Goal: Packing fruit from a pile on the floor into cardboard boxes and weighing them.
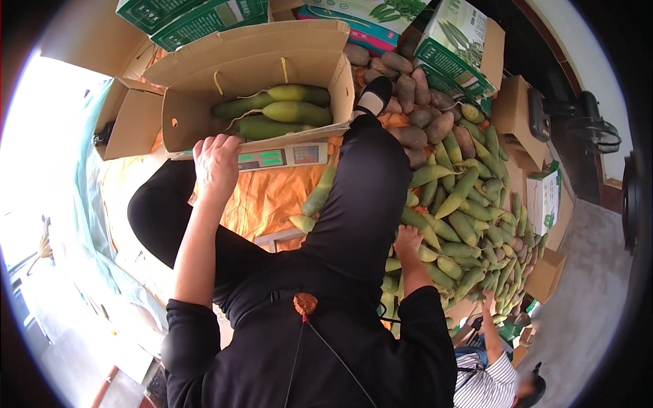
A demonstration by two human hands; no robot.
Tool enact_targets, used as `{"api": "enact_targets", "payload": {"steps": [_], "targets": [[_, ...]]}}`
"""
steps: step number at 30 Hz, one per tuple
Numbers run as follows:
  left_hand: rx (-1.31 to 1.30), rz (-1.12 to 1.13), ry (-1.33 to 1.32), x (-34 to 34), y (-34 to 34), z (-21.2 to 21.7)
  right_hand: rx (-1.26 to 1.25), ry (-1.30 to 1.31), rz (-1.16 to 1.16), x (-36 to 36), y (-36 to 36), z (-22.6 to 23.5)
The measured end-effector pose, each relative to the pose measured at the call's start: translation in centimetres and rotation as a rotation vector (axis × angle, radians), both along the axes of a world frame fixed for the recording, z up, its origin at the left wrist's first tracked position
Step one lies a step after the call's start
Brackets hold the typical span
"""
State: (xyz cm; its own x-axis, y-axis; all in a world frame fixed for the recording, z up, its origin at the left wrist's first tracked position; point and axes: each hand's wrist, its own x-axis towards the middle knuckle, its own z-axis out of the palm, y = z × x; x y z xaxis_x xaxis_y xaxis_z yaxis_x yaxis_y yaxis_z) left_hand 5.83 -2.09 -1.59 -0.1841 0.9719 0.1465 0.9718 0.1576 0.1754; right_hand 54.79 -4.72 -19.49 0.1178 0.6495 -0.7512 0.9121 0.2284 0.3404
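An open cardboard box (272, 159) holds several long green radishes (286, 113) with thin root tails. The fingers of my left hand (217, 163) are curled over its near rim. Under the box's near side shows a digital scale's lit green display (261, 158). Beside my right knee, my right hand (408, 242) reaches down into a large heap of green radishes (469, 228). Its fingers look curled, and what they hold, if anything, is hidden against the heap. Two loose radishes (316, 194) lie on the orange sheet (255, 204) between my legs.
Dark reddish tubers (428, 122) lie beyond the heap, near my shoe (374, 96). Printed green-and-white cartons (456, 51) stand at the back. A black fan (595, 126) is at the right. Another person in a striped top (486, 374) reaches toward the heap at the lower right.
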Motion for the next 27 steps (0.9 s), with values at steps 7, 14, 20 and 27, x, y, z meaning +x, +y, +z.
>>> {"api": "enact_targets", "payload": {"steps": [7, 14, 20, 27], "targets": [[-0.021, 0.020, -0.015, 0.0, 0.1, 0.3, 0.036, -0.016, -0.027, -0.2, -0.6, -0.4], [0.049, 0.009, -0.011, -0.2, -0.1, 0.0, 0.102, 0.052, -0.133, -0.8, 0.1, 2.4], [0.035, 0.035, -0.027, 0.0, -0.1, 0.2, 0.584, 0.442, -0.539, 4.5, 1.7, 4.1], [0.038, 0.036, -0.022, -0.3, -0.2, -0.3, 0.906, 1.433, -0.882, 1.5, 6.9, 14.4]]}}
